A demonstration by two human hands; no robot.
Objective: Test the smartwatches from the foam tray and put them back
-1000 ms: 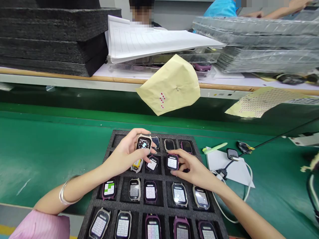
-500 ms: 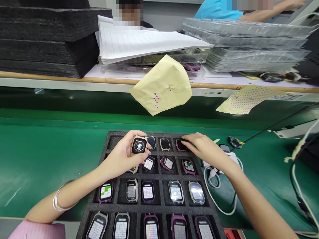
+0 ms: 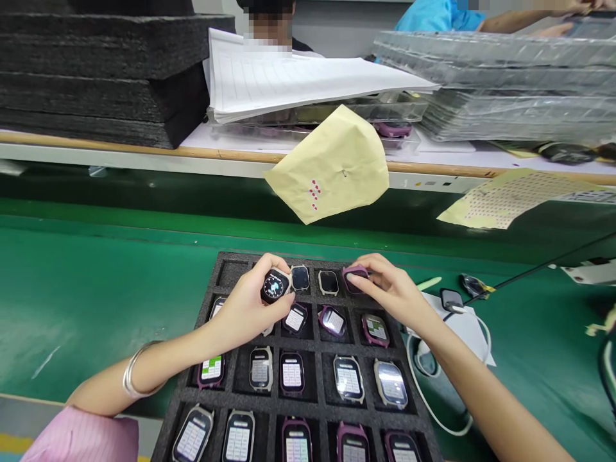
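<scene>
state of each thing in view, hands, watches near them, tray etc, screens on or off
clock-face watch, screen lit
left hand, closed around the clock-face watch
top-right purple watch, screen partly covered, can't tell if lit
right hand, gripping the top-right purple watch
top-row watch beside left hand, screen dark
beige-rimmed watch, screen dark
foam tray, holding rows of watches
yellow sheet, hanging down

Smooth, faintly shiny worktop (image 3: 96, 289); by its near edge, a rough matt foam tray (image 3: 315, 405) of plastic-looking watches (image 3: 292, 373) with glossy, glass-like screens (image 3: 348, 378). Polished metal bangle (image 3: 129, 378). Along the wooden edge of the shelf (image 3: 231, 154), creased paper (image 3: 332, 173); toward the right, shiny clear plastic trays (image 3: 491, 80).
</scene>
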